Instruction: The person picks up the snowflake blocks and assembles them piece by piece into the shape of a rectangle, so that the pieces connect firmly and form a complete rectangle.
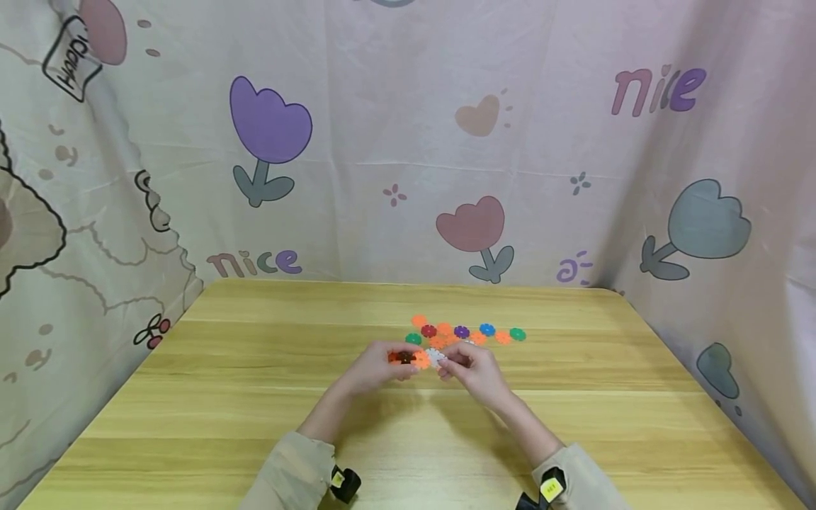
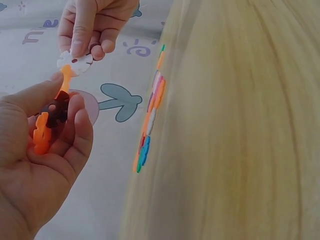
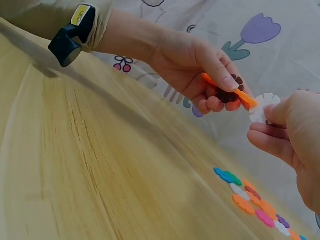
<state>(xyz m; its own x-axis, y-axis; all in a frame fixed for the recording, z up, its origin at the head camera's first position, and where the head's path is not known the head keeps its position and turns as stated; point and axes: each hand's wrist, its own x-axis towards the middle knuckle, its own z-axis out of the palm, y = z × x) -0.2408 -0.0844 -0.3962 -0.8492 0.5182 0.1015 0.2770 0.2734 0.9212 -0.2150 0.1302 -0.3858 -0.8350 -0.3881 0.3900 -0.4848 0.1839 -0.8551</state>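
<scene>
Nearest me, the left hand (image 1: 372, 368) pinched a joined chain of orange and brown discs (image 2: 54, 111), presumably to steady it. The right hand (image 1: 474, 372) pinched a white disc (image 3: 259, 109) by one side, likely leaving its other edge free; that edge met the chain's orange end. Beyond, loose discs (image 1: 462, 332) lay on the table (image 1: 255, 333), seemingly for easy reach, before a printed curtain (image 1: 370, 106).

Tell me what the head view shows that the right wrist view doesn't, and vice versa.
Only the head view shows the right beige cloth sleeve and a pink tulip print on the pale cloth backdrop.

Only the right wrist view shows a pink flower-shaped plastic disc on the pale wooden table.

Both show the left hand holding a brown notched disc and the right hand pinching a white notched disc.
</scene>
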